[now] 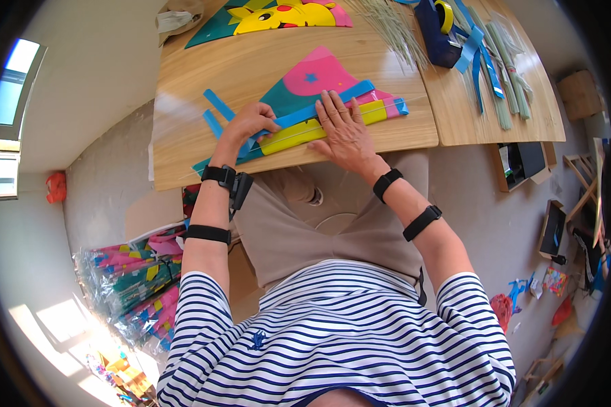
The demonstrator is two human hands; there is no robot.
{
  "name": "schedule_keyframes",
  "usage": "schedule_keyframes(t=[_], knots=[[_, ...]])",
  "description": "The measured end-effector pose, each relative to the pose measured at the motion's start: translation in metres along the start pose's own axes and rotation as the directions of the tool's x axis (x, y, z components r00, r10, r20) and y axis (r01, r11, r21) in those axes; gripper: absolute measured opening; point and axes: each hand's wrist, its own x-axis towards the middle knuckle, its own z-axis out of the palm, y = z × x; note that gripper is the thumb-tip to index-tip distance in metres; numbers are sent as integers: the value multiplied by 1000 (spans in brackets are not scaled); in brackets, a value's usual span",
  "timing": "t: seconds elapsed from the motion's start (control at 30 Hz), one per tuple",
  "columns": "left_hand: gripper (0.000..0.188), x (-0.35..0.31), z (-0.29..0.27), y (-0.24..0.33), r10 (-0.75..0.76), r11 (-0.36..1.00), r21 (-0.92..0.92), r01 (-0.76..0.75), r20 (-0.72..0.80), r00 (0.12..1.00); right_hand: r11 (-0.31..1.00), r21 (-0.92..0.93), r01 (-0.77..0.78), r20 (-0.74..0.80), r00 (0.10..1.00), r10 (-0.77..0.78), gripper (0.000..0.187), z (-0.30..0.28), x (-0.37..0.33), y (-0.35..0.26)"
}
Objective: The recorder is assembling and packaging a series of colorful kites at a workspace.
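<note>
A pink, green and yellow plastic sheet point(286, 91), shaped like a kite sail, lies on the wooden table in front of me. Along its near side runs a yellow band with a thin pale rod on it. A strip of blue tape point(362, 88) stretches slantwise across the sheet. At the strip's left part, my left hand point(250, 123) has its fingers curled in and pinched on the tape. Flat on the strip and the yellow band rests my right hand point(343, 132), fingers stretched out, holding nothing. More blue tape ends point(217, 104) stick out beyond my left hand.
Another printed sheet with a yellow cartoon figure point(282, 17) lies at the far side. Loose thin rods point(390, 30), a dark blue tape dispenser point(436, 34) and bundled rods point(512, 74) are at the far right. Bagged colourful sheets point(139, 285) stand on the floor at left.
</note>
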Motion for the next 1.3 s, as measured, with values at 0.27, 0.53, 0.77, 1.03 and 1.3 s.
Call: schedule_keyframes(t=[0.27, 0.53, 0.77, 1.03, 1.3], knots=[[17, -1, -3, 0, -17, 1000, 3, 17, -17, 1000, 1000, 9, 2, -12, 1000, -2, 89, 0, 0, 0], [16, -6, -3, 2, -18, 1000, -2, 18, -20, 1000, 1000, 26, 16, -19, 1000, -15, 88, 3, 1, 1], [16, -41, -42, 3, -38, 999, -9, 40, 136, 990, 999, 28, 22, -31, 999, -22, 86, 3, 1, 2], [14, -101, -133, -51, -108, 994, -23, 108, 1, 994, 1000, 8, 17, 16, 1000, -17, 87, 1, 4, -1], [15, -139, -179, -110, -160, 984, -103, 148, -116, 980, 1000, -18, 18, 48, 999, -17, 89, 1, 5, 0]])
